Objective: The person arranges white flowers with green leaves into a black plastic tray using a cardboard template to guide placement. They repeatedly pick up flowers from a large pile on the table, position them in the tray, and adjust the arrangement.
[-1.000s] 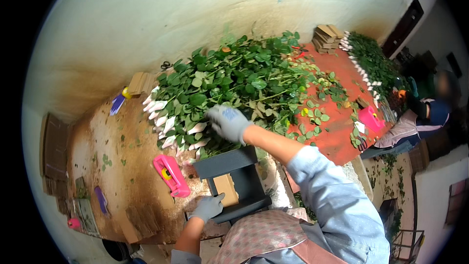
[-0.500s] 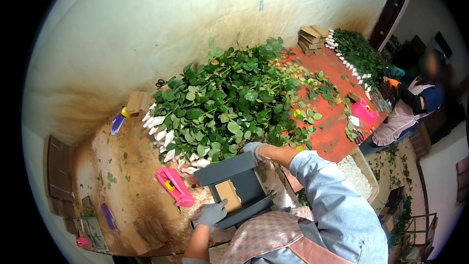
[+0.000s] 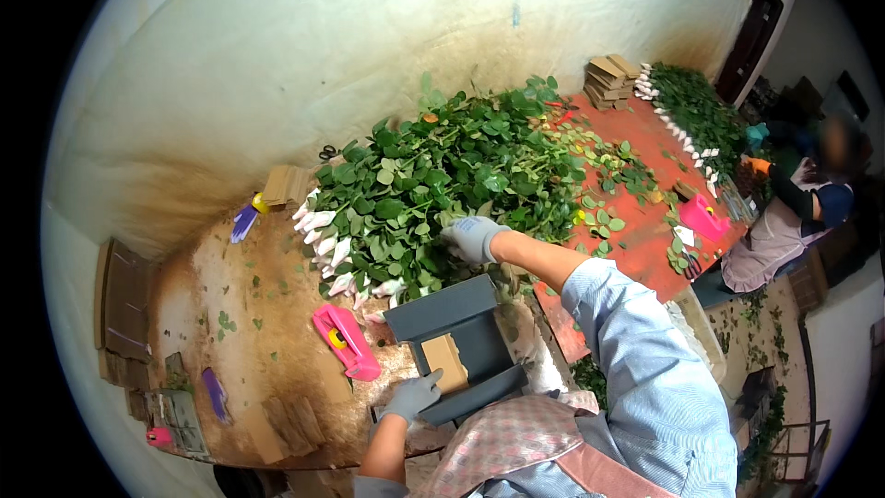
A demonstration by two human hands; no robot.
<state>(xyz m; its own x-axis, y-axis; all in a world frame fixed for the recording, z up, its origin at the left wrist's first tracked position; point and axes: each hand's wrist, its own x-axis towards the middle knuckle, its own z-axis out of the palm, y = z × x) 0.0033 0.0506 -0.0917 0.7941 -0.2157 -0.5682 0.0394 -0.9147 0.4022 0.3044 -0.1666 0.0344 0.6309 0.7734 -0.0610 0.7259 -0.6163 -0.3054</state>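
Observation:
My right hand (image 3: 475, 238), in a grey glove, reaches over a big heap of leafy rose stems (image 3: 461, 171). Its fingers bend down among the leaves, and their tips are hidden. Pale pink rose heads (image 3: 341, 254) stick out along the heap's left side. In front of me a dark grey box-like holder (image 3: 484, 337) stands with a raised back flap. A piece of tan cardboard (image 3: 446, 361) lies inside it. My left hand (image 3: 412, 397), also gloved, rests at the holder's left front corner, its fingers extended onto the cardboard's edge.
A pink tape dispenser (image 3: 347, 343) stands left of the holder. Cardboard pieces (image 3: 288, 429) lie at the near left. Beyond the red tabletop (image 3: 645, 152), at right, a co-worker (image 3: 770, 240) stands by another row of roses (image 3: 696, 111). A second pink dispenser (image 3: 703, 219) is there.
My right hand has left the holder's back flap and moved up and forward onto the rose leaves. My left hand stays beside the cardboard. The view has shifted slightly.

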